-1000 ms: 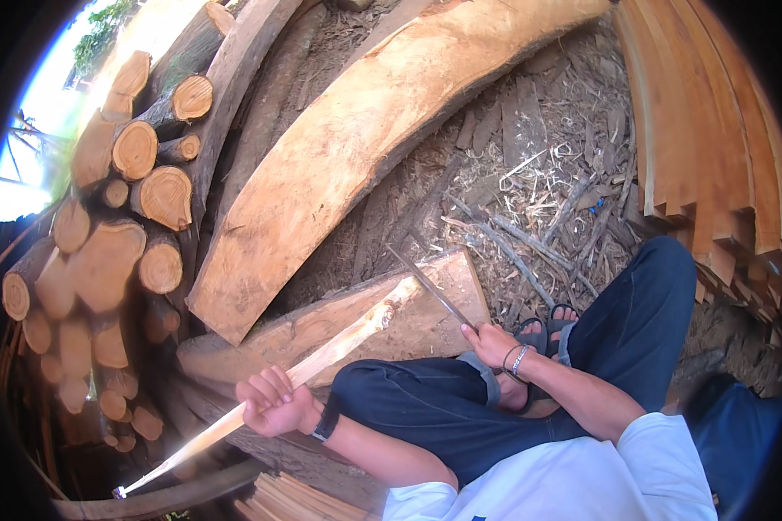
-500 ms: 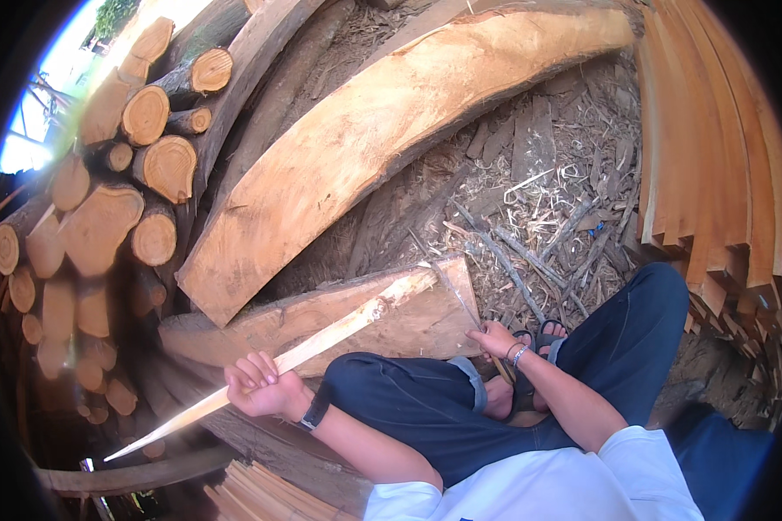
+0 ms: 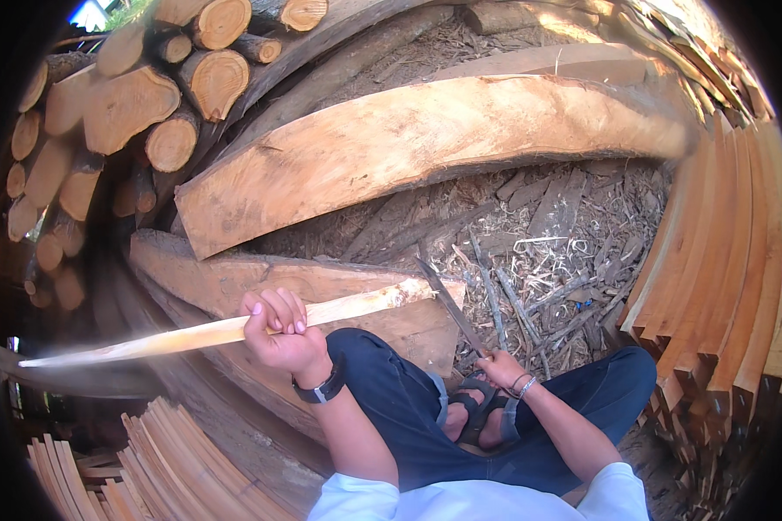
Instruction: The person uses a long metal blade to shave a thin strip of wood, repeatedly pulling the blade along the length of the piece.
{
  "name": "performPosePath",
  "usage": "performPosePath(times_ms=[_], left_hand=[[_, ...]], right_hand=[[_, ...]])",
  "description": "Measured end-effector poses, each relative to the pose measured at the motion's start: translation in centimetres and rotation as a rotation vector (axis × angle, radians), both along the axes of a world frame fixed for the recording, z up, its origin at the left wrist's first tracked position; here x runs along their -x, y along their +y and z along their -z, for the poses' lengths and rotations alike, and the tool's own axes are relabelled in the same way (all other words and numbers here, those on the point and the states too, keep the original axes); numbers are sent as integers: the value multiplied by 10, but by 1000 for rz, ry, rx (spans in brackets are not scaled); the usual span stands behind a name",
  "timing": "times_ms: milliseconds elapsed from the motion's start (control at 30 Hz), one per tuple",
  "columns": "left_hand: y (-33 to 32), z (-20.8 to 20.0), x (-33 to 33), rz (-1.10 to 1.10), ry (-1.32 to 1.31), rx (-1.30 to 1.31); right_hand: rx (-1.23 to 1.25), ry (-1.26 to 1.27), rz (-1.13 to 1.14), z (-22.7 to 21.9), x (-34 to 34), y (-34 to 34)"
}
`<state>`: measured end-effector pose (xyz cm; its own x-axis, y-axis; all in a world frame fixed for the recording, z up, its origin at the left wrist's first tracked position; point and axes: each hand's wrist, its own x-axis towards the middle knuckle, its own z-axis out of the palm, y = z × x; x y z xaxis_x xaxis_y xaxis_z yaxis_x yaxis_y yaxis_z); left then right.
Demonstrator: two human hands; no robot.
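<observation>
My left hand (image 3: 285,334) is wrapped around a long, pale, peeled wooden stake (image 3: 169,339). One end tapers to a thin point at the far left. Its thicker end lies over the sawn slab (image 3: 408,326) in front of my knees. My right hand (image 3: 500,372) grips a long knife (image 3: 453,309) low by my feet, and most of the handle is hidden in the fist. The blade slants up and left, its tip close to the thick end of the stake. Whether blade and wood touch, I cannot tell.
A large curved slab (image 3: 408,143) stretches across behind the work. Stacked logs (image 3: 219,82) fill the upper left. Sawn boards (image 3: 721,260) stand at the right, more boards (image 3: 178,460) at the lower left. Sticks (image 3: 513,304) and shavings litter the ground near my sandalled feet.
My view has turned, shifting the surroundings. The stake now lies more level in my left hand. The knife in my right hand has rolled, showing more of its blade's flat side.
</observation>
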<state>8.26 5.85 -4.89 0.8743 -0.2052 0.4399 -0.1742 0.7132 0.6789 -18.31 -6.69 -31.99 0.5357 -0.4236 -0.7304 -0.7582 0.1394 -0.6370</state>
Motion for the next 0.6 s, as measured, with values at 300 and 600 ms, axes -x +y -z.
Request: performPosePath(times_ms=[300,600], left_hand=[[-34,-7,30,-328,44,-116],[-41,-13,31,-395,69,-62]], right_hand=[[178,-188,-110,-71,-6,31],[-67,-268,43,-27,-2,30]])
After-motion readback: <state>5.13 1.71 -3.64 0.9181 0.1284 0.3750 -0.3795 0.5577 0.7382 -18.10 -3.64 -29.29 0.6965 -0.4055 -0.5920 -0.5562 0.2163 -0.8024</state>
